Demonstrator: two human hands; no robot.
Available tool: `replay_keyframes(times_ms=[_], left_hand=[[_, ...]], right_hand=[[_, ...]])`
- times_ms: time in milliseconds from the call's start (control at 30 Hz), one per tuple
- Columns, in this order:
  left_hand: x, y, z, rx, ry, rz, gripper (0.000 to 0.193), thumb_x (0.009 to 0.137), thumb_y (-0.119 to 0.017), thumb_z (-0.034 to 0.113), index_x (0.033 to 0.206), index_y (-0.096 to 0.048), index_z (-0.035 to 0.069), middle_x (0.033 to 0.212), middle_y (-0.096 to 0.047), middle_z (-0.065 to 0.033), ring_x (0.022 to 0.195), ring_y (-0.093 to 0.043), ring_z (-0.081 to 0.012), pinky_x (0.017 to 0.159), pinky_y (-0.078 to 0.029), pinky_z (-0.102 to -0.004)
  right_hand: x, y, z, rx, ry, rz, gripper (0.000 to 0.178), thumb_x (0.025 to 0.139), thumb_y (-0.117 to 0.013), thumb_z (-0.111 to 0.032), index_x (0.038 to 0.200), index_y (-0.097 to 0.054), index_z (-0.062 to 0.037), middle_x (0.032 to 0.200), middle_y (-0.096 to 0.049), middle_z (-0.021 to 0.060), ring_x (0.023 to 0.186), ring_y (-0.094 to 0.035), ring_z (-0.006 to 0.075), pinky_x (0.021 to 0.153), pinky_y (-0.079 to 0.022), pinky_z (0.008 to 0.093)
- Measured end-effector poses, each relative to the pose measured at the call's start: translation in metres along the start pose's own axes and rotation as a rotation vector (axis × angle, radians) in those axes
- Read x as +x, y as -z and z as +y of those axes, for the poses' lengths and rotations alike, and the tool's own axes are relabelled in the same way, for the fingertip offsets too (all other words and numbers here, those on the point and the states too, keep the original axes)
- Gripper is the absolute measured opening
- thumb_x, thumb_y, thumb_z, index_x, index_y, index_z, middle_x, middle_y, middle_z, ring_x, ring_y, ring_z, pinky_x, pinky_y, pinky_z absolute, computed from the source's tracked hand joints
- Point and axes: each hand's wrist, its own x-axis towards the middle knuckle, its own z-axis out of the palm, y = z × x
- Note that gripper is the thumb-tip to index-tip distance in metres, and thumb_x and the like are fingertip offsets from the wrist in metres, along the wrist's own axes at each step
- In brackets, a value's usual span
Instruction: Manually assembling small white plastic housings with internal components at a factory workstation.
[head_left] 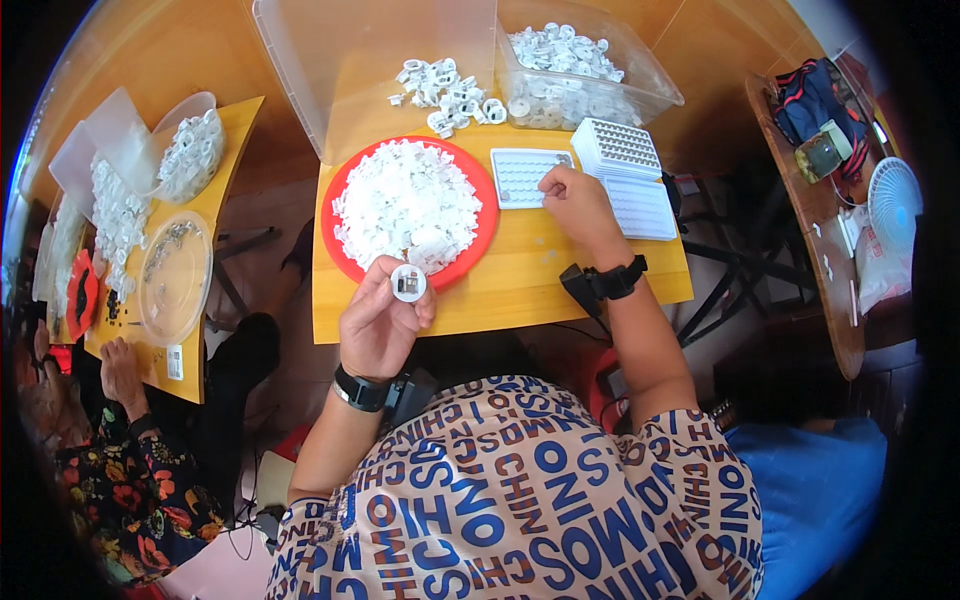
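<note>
My left hand [381, 318] pinches a small round white plastic part [408, 283], with grey and dark pieces showing inside it. It is held up at the near rim of a red round tray [486, 215], which is heaped with small white plastic pieces [405, 205]. Over the right end of a shallow white tray with rows of pockets [520, 182], my right hand [582, 208] has its fingers closed together. Whatever those fingertips may hold is too small or hidden to make out.
Right of the tray stands a stack of white trays [615, 150] with metal parts on top. Behind are loose white parts [450, 95] and a clear bin [590, 100] of them. At left, a co-worker's hand [123, 375] rests on another table; a small fan [893, 203] stands far right.
</note>
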Motion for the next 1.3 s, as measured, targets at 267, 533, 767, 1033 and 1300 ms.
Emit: replay_keyframes(times_ms=[267,533,767,1033,1300], left_hand=[[-0.003,0.0,0.001,0.048,-0.049,0.015,0.019,0.094,-0.053,0.021,0.102,-0.051,0.004,0.087,-0.059,-0.015,0.078,-0.057,-0.0216,0.068,-0.047,-0.0299],[-0.008,-0.019,0.002,0.176,-0.091,0.097,0.02,0.094,-0.055,0.022,0.101,-0.051,0.003,0.086,-0.061,-0.0106,0.077,-0.059,-0.0181,0.069,-0.047,-0.0284],[-0.01,-0.022,-0.001,0.245,-0.102,0.13,0.018,0.094,-0.055,0.021,0.1,-0.05,0.004,0.086,-0.062,-0.0085,0.076,-0.06,-0.0151,0.069,-0.047,-0.027],[-0.012,-0.021,-0.003,0.392,-0.089,0.19,0.015,0.095,-0.055,0.019,0.1,-0.051,0.005,0.085,-0.062,-0.0062,0.076,-0.058,-0.0121,0.07,-0.046,-0.0255],[-0.01,-0.014,-0.003,0.391,-0.048,0.151,0.016,0.095,-0.056,0.02,0.099,-0.052,0.006,0.085,-0.061,-0.0051,0.074,-0.057,-0.0114,0.068,-0.045,-0.0246]], right_hand=[[-0.039,0.0,-0.083,0.556,0.15,0.052,0.007,0.08,-0.066,-0.002,0.086,-0.064,0.0001,0.078,-0.067,0.0075,0.073,-0.064,0.0132,0.066,-0.05,0.0251],[-0.082,-0.035,-0.135,0.592,0.501,0.108,0.015,0.075,-0.07,0.006,0.085,-0.063,-0.002,0.081,-0.066,0.007,0.075,-0.065,0.0145,0.068,-0.05,0.0264],[-0.084,-0.044,-0.137,0.557,0.59,0.168,0.017,0.073,-0.07,0.005,0.085,-0.061,-0.0048,0.076,-0.062,0.0077,0.068,-0.062,0.0238,0.059,-0.049,0.031],[-0.082,-0.044,-0.132,0.411,0.701,0.179,0.021,0.069,-0.069,0.01,0.083,-0.062,-0.0038,0.079,-0.064,0.0083,0.07,-0.064,0.0244,0.061,-0.05,0.0303],[-0.076,-0.04,-0.125,0.715,0.396,-0.171,0.011,0.079,-0.066,0.004,0.086,-0.06,-0.0015,0.077,-0.065,0.0067,0.068,-0.065,0.014,0.061,-0.05,0.0259]])
